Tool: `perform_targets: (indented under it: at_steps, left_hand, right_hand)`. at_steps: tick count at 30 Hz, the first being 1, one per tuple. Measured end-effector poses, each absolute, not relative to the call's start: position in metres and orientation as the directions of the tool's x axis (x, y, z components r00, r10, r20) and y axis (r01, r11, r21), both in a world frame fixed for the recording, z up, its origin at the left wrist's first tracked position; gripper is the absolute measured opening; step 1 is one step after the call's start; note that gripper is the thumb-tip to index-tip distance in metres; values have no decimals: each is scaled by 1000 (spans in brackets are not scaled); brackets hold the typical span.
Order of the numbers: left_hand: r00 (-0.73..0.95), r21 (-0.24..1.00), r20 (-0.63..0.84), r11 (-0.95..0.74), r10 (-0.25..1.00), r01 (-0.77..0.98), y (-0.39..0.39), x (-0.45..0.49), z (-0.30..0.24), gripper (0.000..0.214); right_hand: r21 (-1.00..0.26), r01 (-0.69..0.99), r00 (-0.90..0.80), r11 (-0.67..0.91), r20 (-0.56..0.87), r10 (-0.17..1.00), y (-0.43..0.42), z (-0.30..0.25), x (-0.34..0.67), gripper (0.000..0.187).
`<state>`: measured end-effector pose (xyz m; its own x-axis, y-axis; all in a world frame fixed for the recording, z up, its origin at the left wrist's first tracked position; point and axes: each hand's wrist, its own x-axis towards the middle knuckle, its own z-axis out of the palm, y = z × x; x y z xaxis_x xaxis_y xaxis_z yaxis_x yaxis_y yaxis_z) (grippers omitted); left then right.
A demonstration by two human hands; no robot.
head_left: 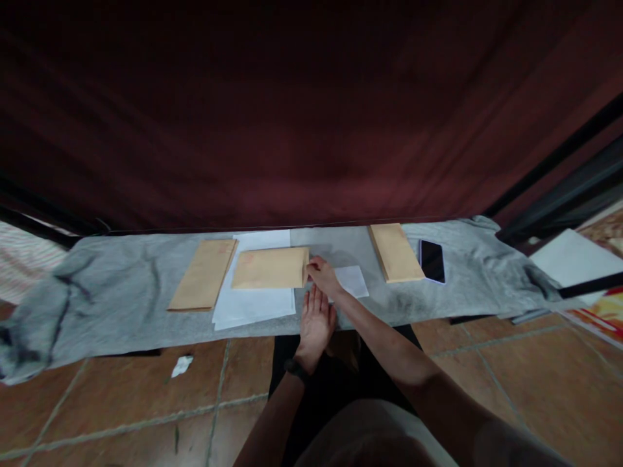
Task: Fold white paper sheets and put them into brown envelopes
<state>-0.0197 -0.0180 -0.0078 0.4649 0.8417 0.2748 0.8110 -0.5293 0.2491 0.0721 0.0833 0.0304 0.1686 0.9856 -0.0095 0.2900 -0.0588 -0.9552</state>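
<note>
My right hand [323, 275] is closed in a pinch on the right end of a brown envelope [270, 268] that lies across a stack of white paper sheets [253, 303]. My left hand [317, 319] lies flat and open, palm up, just in front of it at the near edge of the grey cloth [117, 285]. A small folded white sheet [352, 281] rests right beside my right hand. A second brown envelope [204, 274] lies to the left of the sheets.
A pile of brown envelopes [395, 251] and a black phone [432, 261] sit at the right on the cloth. A dark red curtain [292, 117] hangs behind. A paper scrap [182, 366] lies on the tiled floor.
</note>
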Motion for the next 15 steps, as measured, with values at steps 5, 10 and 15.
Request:
perform_targets:
  at_steps: [5,10,15]
  left_hand:
    - [544,239,425,-669,724,704,-56,-38,-5,64]
    - [433,177,488,-572,758,801,-74,-49,18,73]
    - [493,169,361,-576,791,800,-54,-47,49,98]
  right_hand:
    - [-987,159,234,-12,26,972,32,47,111,11]
    - [-999,32,242,-13,-5,970,-29,62,153,18]
    - [-997,45,135,-57,-51,990,-79,73,172,23]
